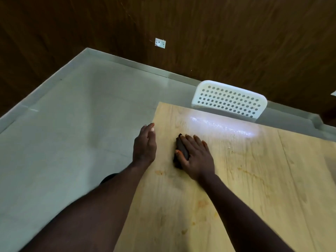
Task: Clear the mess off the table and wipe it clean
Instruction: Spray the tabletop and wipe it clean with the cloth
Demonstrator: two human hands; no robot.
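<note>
Dark cloth (182,147): pressed under flat right hand (197,158), long axis pointing away; left hand (144,144) slack, apparently empty, at desk (254,179) edge

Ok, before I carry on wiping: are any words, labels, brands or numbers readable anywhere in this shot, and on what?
No readable text anywhere in this view.
On the white wall plate: too small to tell any marking.
On the white perforated plastic chair back: holes only, no label shows.
On the dark cloth under the right hand: no tag shows.
On the light wooden table: stains only, no print.
</note>
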